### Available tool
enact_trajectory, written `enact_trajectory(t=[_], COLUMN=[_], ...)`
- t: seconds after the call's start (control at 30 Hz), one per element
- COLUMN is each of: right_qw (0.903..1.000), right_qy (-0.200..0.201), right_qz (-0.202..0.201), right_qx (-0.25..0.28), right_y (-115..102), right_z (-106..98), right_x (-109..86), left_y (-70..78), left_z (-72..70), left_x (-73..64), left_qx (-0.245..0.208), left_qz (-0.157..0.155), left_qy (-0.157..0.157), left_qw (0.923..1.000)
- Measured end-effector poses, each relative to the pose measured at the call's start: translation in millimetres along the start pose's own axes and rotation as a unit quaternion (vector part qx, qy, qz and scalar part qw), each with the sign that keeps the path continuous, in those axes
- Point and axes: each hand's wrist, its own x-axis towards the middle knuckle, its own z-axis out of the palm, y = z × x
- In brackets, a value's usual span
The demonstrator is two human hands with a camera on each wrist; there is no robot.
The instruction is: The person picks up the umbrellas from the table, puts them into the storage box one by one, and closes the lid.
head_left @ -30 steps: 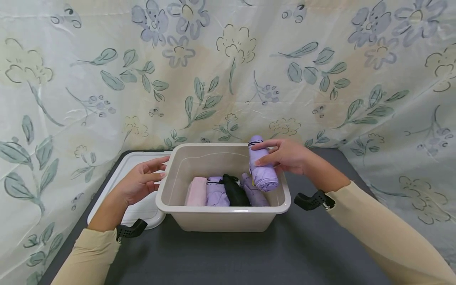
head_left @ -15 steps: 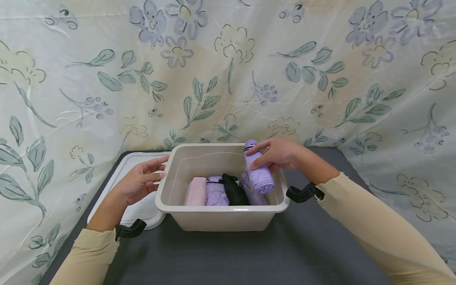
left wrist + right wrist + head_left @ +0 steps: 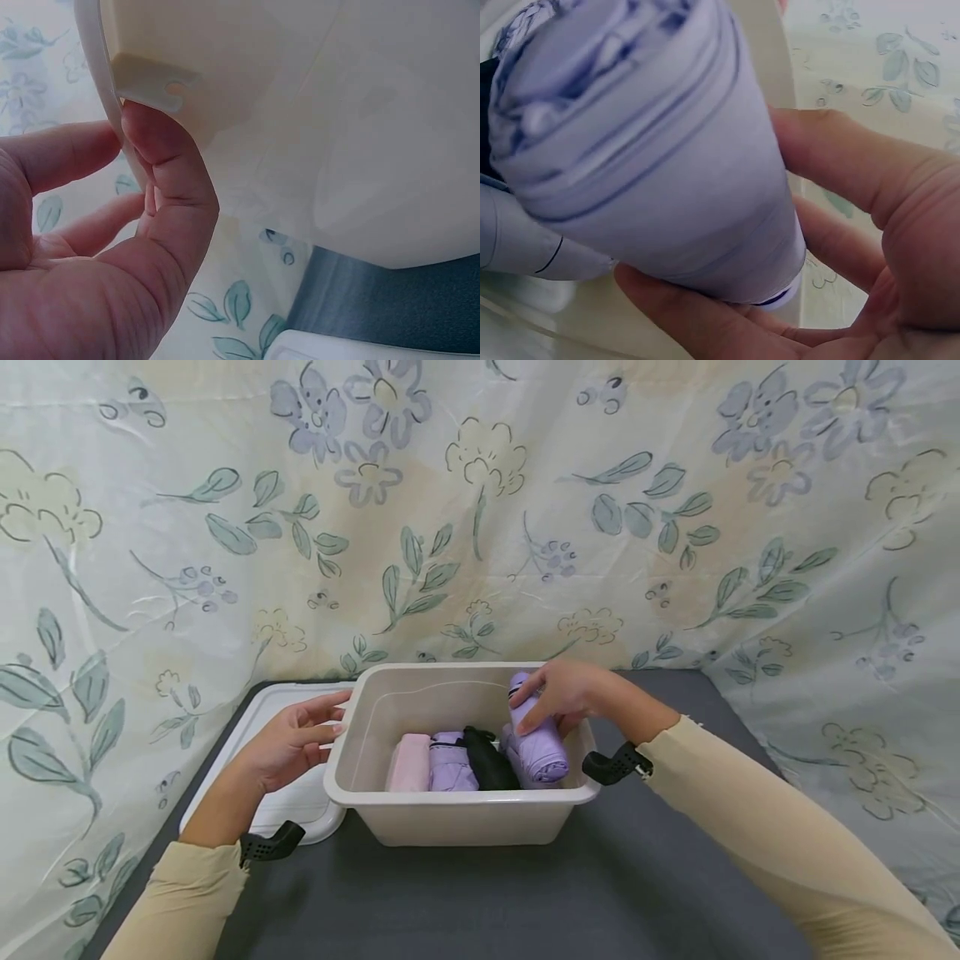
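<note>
My right hand (image 3: 573,693) grips a rolled lavender folding umbrella (image 3: 542,752), tilted over the right end of a beige plastic bin (image 3: 465,820). In the right wrist view, the thumb and fingers lie around the umbrella (image 3: 660,172). Its lower end is down inside the bin, in front of a greyish-lavender umbrella (image 3: 512,745) that it partly covers. My left hand (image 3: 288,745) holds the bin's left rim; in the left wrist view, its fingers (image 3: 176,172) pinch at the rim's edge. Also in the bin stand a black umbrella (image 3: 489,762), another lavender umbrella (image 3: 452,764) and a pink one (image 3: 411,764).
A white lid (image 3: 300,802) lies flat to the left, partly under the left arm and beside the bin. The dark grey tabletop (image 3: 450,902) stretches in front. A flower-print curtain (image 3: 480,527) hangs close behind the bin.
My right hand has moved left and down, lowering the lavender umbrella into the bin's right end. The left hand stays at the rim.
</note>
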Motion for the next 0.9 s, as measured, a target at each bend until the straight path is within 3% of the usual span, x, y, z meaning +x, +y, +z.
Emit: enact_trajectory(t=[0.13, 0.6, 0.9], right_qw=[0.9998, 0.9997, 0.9998], right_qy=[0.003, 0.011, -0.010], right_qz=[0.003, 0.014, 0.009], right_qx=[-0.020, -0.017, 0.017], right_y=[-2, 0, 1], right_z=[6, 15, 15], right_x=[3.0, 8.8, 11.1], left_y=[-1.0, -1.9, 1.6], left_z=[-1.0, -1.4, -0.6], left_x=[-0.4, -0.8, -1.2], left_qx=[0.005, 0.019, 0.009], left_qz=[-0.002, -0.008, -0.002], left_qy=[0.002, 0.004, -0.007], left_qw=[1.0000, 0.9998, 0.9999])
